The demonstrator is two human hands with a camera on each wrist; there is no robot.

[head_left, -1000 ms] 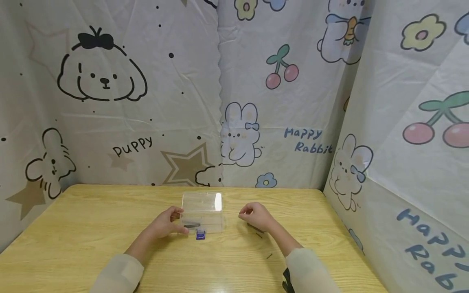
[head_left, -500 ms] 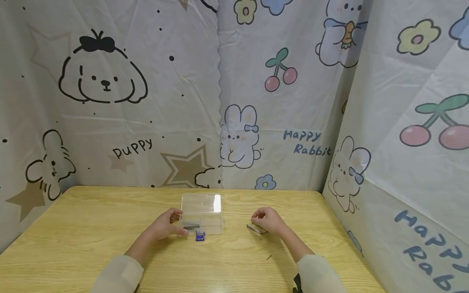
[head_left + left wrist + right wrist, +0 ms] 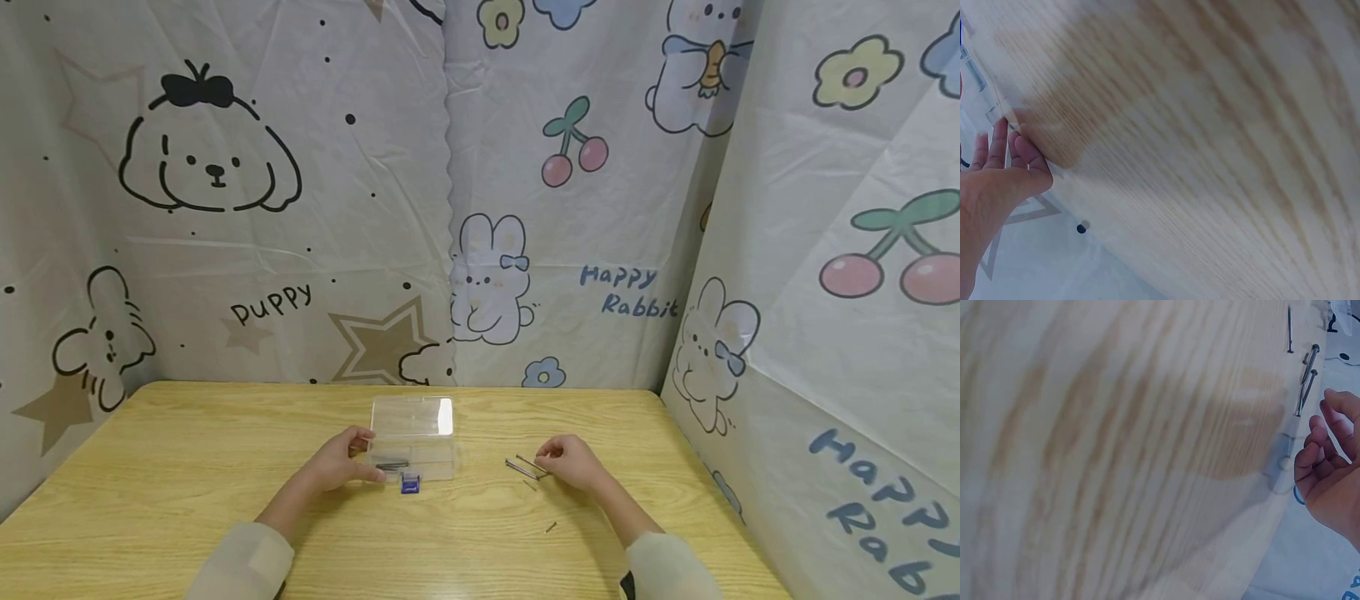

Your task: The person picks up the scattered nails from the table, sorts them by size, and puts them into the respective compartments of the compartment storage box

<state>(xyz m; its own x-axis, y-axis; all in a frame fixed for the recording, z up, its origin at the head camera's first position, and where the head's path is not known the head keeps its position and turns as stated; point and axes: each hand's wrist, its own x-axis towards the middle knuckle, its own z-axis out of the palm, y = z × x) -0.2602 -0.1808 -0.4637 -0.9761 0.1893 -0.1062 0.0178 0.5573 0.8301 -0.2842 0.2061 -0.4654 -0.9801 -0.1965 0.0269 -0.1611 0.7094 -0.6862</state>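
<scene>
- By the left hand (image 3: pixel 341 461), the left side of the box (image 3: pixel 439 468) is held, with the thumb set at the front corner.
- Dark nails (image 3: pixel 392 465) are seen in its left part.
- The box is likely made of light, stiff, smooth plastic that can be cracked, so it is best held gently by its walls.
- The lid (image 3: pixel 405 417) is tipped back and may be bent if pushed.
- Long nails (image 3: pixel 521 469) are laid on the table (image 3: pixel 472 542); being hard, thin and maybe slippery, they are best pinched in the middle.
- A small nail (image 3: pixel 551 527) is placed nearer the front.
- The right hand (image 3: pixel 572 461) is held just beside the long nails, fingers loosely bent; nothing is seen clamped, and touching cannot be told.
</scene>
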